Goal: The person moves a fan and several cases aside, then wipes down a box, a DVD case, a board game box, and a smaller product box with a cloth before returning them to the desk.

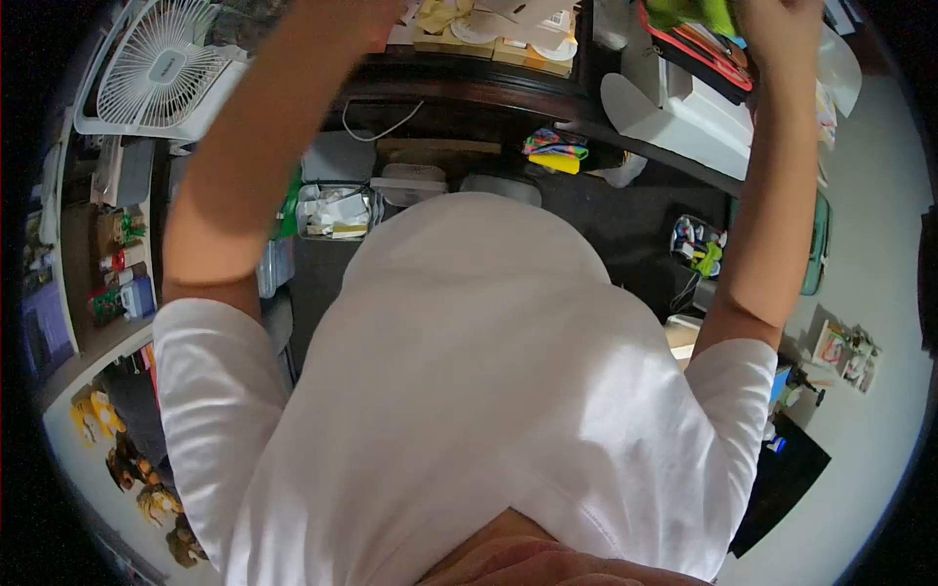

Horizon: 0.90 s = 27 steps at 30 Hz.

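Observation:
Both my arms reach forward to the top edge of the head view. My left hand (369, 14) is cut off there, its fingers mostly out of sight, beside a desk tray of papers, yellow pieces and cardboard boxes (532, 57). At the upper right, my right hand (782, 14) is also cut off by the edge. It is nearest to a bright green cloth-like item (692, 14), which lies over a red-rimmed case (696, 57) with several thin things inside. Whether either hand grips anything is hidden.
A white fan (166, 66) stands at upper left, above shelves (122, 337) of small goods. White boxes (684, 122) sit on the dark desk (469, 90) at right. Below the desk are a clear bin of papers (335, 212) and a basket of small items (696, 244).

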### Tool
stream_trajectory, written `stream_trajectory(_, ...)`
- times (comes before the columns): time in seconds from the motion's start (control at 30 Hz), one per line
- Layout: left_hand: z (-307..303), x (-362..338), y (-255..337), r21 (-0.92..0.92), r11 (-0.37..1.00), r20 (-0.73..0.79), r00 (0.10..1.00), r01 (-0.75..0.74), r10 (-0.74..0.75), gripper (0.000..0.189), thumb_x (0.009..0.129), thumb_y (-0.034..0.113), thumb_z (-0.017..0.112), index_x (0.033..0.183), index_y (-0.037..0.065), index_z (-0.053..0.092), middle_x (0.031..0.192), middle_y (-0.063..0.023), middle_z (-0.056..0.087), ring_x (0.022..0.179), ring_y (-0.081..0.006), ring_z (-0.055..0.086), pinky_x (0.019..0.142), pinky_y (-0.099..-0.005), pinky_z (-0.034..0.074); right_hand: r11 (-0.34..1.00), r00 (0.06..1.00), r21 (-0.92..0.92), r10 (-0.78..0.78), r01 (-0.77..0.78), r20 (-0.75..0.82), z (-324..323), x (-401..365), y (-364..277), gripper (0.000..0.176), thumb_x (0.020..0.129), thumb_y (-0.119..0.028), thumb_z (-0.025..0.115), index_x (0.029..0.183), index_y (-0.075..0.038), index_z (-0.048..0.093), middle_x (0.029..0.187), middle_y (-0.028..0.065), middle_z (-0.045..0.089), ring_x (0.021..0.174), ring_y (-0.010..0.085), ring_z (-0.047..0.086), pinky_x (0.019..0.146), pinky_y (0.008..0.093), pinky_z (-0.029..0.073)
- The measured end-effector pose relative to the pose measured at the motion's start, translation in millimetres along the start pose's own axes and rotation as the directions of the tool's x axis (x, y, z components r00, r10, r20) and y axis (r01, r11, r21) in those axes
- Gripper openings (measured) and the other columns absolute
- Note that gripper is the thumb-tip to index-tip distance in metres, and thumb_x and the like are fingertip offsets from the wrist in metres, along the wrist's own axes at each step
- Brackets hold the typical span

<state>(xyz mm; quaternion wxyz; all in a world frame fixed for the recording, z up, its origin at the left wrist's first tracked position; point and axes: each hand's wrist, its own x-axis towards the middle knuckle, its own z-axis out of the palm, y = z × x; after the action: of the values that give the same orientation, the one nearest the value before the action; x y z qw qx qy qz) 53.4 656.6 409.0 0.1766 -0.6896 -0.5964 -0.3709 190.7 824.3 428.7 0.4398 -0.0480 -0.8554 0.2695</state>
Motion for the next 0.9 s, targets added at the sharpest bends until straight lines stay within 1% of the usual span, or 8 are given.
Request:
stream_trajectory(0.1, 9.7, -75.8, 32.2, 0.121, 0.984, 0.517, 0.855, -0.13, 0.049, 0.028, 0.085, 0.026, 0.053, 0.105, 0.006, 0.056, 0.112, -0.0105, 0.051, 0.092, -0.0262, 0.054, 0.071, -0.0312, 0.046, 0.998, 0.997, 0.046, 0.052, -0.05, -0.057, -12.1, -14.0, 0.3, 0.044, 0.076, -0.013, 0.065, 0.116, -0.005, 0.05, 0.107, 0.009, 0.055, 0.096, 0.0171, 0.053, 0.082, 0.028, 0.045)
stream_trajectory(0.23, 29.2, -171.1, -14.1, 0.53, 0.817, 0.614, 0.767, -0.228, -0.184, 0.038, 0.085, 0.035, 0.051, 0.11, 0.006, 0.052, 0.114, -0.0115, 0.048, 0.095, -0.0302, 0.052, 0.075, -0.035, 0.045, 0.992, 0.979, 0.051, 0.125, -0.118, -0.159, -14.8, -33.2, 12.9, 0.042, 0.077, -0.01, 0.063, 0.117, -0.004, 0.049, 0.108, 0.009, 0.055, 0.1, 0.018, 0.051, 0.086, 0.0291, 0.043)
stream_trajectory(0.3, 27.2, -161.4, -19.9, 0.02, 0.84, 0.63, 0.645, 0.542, -0.432, 0.039, 0.083, 0.034, 0.053, 0.111, 0.006, 0.053, 0.109, -0.0105, 0.052, 0.092, -0.0277, 0.053, 0.075, -0.0342, 0.045, 0.988, 0.989, 0.088, 0.131, -0.125, -0.063, -25.7, -35.4, 5.3, 0.043, 0.077, -0.01, 0.063, 0.118, -0.004, 0.049, 0.109, 0.0094, 0.054, 0.1, 0.0183, 0.051, 0.086, 0.0294, 0.042)
stream_trajectory(0.37, 29.1, -153.3, 5.6, -0.273, 0.349, 0.825, 0.405, 0.896, -0.395, 0.031, 0.079, 0.027, 0.058, 0.101, 0.006, 0.056, 0.093, -0.0096, 0.058, 0.082, -0.0223, 0.056, 0.07, -0.0312, 0.044, 0.988, 0.988, -0.114, 0.093, -0.107, -0.125, -20.5, -37.2, 2.3, 0.045, 0.077, -0.009, 0.063, 0.119, -0.004, 0.048, 0.111, 0.01, 0.053, 0.101, 0.0186, 0.051, 0.087, 0.0298, 0.042)
stream_trajectory(0.47, 50.3, -155.1, 25.9, -0.283, 0.66, 0.812, 0.54, 0.696, -0.221, 0.021, 0.076, 0.021, 0.06, 0.089, 0.005, 0.057, 0.082, -0.0115, 0.058, 0.078, -0.0212, 0.057, 0.066, -0.0304, 0.044, 0.999, 0.991, 0.016, 0.038, -0.036, -0.13, -20.3, -35.3, 13.7, 0.044, 0.077, -0.009, 0.063, 0.118, -0.003, 0.048, 0.111, 0.0106, 0.053, 0.101, 0.0187, 0.051, 0.087, 0.0299, 0.042)
stream_trajectory(0.63, 55.0, -132.8, 2.6, -0.308, 0.657, 0.506, 0.703, 0.688, -0.499, 0.017, 0.077, 0.019, 0.059, 0.083, 0.003, 0.055, 0.07, -0.0102, 0.056, 0.057, -0.0181, 0.05, 0.055, -0.029, 0.04, 0.997, 0.997, 0.023, 0.075, -0.074, -0.028, -22.6, -31.2, 1.0, 0.042, 0.078, -0.011, 0.062, 0.117, -0.003, 0.049, 0.112, 0.0113, 0.053, 0.102, 0.0187, 0.05, 0.087, 0.0301, 0.042)
stream_trajectory(0.83, 46.4, -129.4, 3.6, -0.224, 0.522, 0.69, 0.512, 0.823, -0.512, 0.019, 0.081, 0.022, 0.056, 0.091, 0.006, 0.058, 0.087, -0.0089, 0.059, 0.074, -0.0182, 0.054, 0.066, -0.0303, 0.042, 0.995, 0.991, 0.079, 0.076, -0.068, -0.111, -16.9, -31.9, 24.2, 0.041, 0.078, -0.011, 0.062, 0.116, -0.003, 0.05, 0.11, 0.0098, 0.054, 0.102, 0.0181, 0.05, 0.088, 0.0305, 0.04)
stream_trajectory(0.9, 37.8, -123.8, 23.8, -0.637, 0.484, 0.62, 0.772, 0.6, -0.14, 0.024, 0.082, 0.023, 0.054, 0.1, 0.008, 0.057, 0.102, -0.0103, 0.055, 0.092, -0.0214, 0.051, 0.079, -0.0331, 0.04, 1.0, 0.995, 0.003, 0.028, -0.028, -0.099, -20.9, -28.7, 25.0, 0.04, 0.077, -0.01, 0.062, 0.114, -0.002, 0.051, 0.109, 0.0095, 0.054, 0.102, 0.0184, 0.05, 0.089, 0.0308, 0.038)
